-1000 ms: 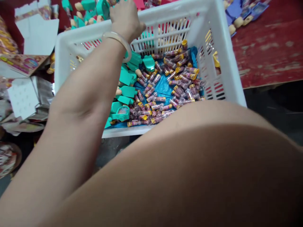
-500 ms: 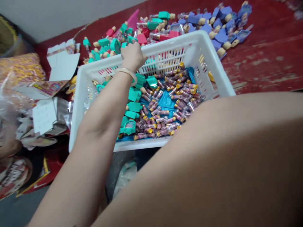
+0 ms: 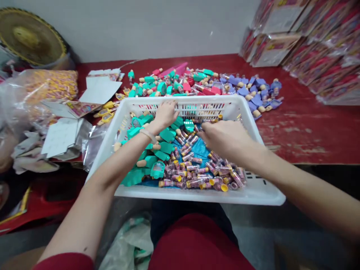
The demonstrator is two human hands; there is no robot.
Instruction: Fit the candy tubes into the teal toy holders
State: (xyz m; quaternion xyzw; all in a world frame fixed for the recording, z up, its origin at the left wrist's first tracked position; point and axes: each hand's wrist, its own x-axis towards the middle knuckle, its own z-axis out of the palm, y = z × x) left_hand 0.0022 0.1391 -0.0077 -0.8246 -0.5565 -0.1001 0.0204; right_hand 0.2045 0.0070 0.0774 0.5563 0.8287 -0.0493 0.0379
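Observation:
A white plastic basket holds teal bottle-shaped plastic pieces on its left and many small clear tubes with yellow caps on its right. My left hand, with a pale bangle at the wrist, is over the teal pieces by the far wall. Its fingers are stretched and the thumb stands apart; I see nothing in it. Above the tubes, to the right of a blue plastic sheet, is my right hand. Its fingers curl downward, slightly blurred, and their tips are partly hidden.
Behind the basket, teal, red and purple pieces lie heaped on a red table. At left are a clear bag of yellow-orange bits, folded cards and yellow pieces. Packaged boxes are stacked at the back right.
My left hand has drawn back from the heap beyond the far rim into the basket. My right hand has come into view over the tubes. The view has shifted, showing the stacked boxes.

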